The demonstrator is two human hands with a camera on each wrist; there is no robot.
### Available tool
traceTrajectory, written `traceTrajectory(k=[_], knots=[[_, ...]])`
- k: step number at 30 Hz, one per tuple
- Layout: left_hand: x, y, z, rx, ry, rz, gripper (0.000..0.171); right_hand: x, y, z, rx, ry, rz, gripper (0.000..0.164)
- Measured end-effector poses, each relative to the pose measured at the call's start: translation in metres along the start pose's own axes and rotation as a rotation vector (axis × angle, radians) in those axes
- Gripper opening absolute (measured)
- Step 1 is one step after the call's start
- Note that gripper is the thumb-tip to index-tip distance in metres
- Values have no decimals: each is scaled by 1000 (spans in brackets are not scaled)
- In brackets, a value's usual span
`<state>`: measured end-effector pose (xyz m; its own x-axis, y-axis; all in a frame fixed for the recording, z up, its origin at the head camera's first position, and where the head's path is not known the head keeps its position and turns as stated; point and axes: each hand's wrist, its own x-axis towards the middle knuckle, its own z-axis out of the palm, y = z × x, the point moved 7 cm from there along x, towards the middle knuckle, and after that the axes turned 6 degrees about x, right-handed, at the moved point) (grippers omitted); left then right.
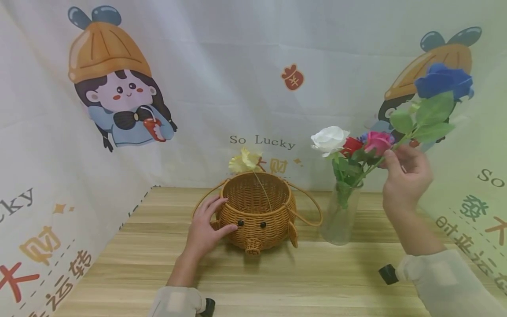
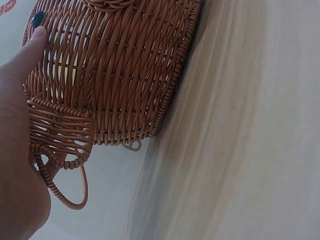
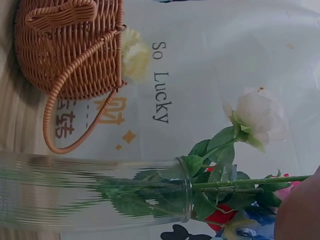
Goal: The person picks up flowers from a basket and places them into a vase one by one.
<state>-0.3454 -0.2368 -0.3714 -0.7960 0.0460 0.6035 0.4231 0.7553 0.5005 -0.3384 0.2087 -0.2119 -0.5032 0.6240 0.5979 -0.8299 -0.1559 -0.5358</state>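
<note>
On the wooden table a brown wicker basket (image 1: 273, 229) with a pig face holds one yellow flower (image 1: 243, 160), its thin stem leaning on the rim. My left hand (image 1: 203, 226) grips the basket's left side, thumb on the front beside a black eye (image 2: 37, 19). To the right stands a clear vase (image 1: 336, 226). My right hand (image 1: 408, 180) pinches the green stem of a blue rose (image 1: 443, 83), which slants up out of the vase mouth. A white rose (image 1: 328, 140), a red rose (image 1: 350, 146) and a pink rose (image 1: 379, 141) also stand in the vase.
The basket's loop handle (image 1: 317, 207) hangs out to the right, close to the vase. Behind the table (image 1: 130, 264) hangs a printed white cloth (image 1: 214, 88), which also covers both sides.
</note>
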Motion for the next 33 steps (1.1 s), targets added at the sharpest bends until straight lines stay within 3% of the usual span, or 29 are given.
traceTrajectory(k=[20, 26, 33], knots=[[1, -2, 1, 9, 13, 4, 72, -11, 31, -15, -165, 4, 109, 5], [0, -2, 0, 0, 9, 0, 72, -16, 39, -17, -215, -13, 95, 10], [-1, 0, -1, -3, 15, 1, 72, -22, 51, -22, -286, -22, 137, 14]])
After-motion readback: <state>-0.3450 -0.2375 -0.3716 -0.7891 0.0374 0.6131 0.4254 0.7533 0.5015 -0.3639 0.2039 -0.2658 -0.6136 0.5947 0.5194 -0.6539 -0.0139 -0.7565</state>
